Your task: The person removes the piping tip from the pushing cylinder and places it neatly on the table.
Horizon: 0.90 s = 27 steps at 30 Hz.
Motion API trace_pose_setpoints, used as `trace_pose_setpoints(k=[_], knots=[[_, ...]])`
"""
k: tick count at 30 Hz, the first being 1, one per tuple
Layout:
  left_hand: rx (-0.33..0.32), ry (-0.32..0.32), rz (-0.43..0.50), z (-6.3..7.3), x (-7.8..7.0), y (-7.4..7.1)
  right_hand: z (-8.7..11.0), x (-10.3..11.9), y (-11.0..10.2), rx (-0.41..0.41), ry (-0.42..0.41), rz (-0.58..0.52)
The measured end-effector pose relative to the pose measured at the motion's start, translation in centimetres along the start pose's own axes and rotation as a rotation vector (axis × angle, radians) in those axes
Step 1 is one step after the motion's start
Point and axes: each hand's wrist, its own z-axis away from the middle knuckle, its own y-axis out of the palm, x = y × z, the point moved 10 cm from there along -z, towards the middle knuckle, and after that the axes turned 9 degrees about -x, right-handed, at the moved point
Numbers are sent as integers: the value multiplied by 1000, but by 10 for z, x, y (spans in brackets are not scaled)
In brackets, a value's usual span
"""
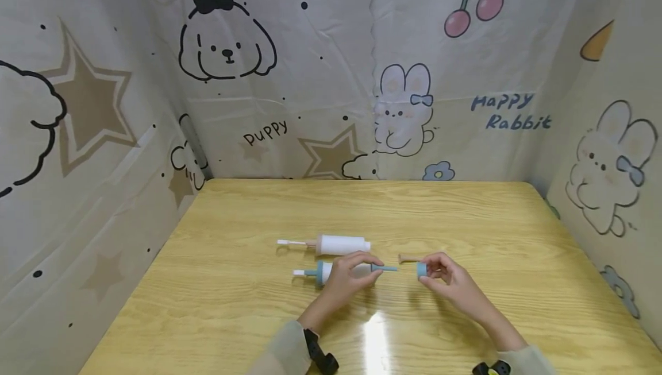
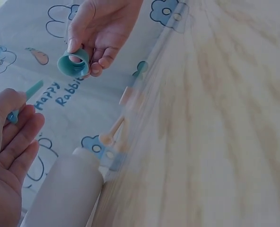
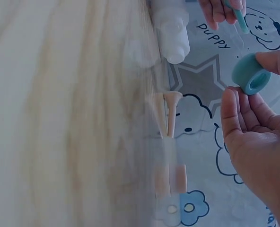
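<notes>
My left hand (image 1: 349, 276) pinches a thin teal stem (image 1: 385, 269) with a flared end between thumb and fingers. To its right, my right hand (image 1: 452, 284) holds a teal ring-shaped cap (image 1: 421, 270) by its edge; the left wrist view shows the ring's (image 2: 74, 65) wide hollow side. Behind and left of my left hand lies a white bottle with a teal collar (image 1: 319, 273) and a white-tipped teal rod, partly hidden by the hand. Farther back a second white bottle (image 1: 342, 245) lies on its side, with a beige collar and a white-tipped rod pointing left.
A beige flared stem (image 1: 407, 258) lies on the wooden table (image 1: 248, 208) just behind my right hand. Near it, a beige ring (image 3: 181, 178) shows in the right wrist view. Printed cloth walls (image 1: 320, 93) surround the table at the back and sides.
</notes>
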Motion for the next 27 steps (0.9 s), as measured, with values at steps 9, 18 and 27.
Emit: trace_pose_setpoints(k=[9,18,27], knots=[[-12,49,15,-1,-3,10,4,-3,-12,-13,19,22],[12,70,33,-3,-3,26,14,-8,-30,-41,61,77],[19,55,33,-4,-5,37,20,-10,-41,-49,36,70]])
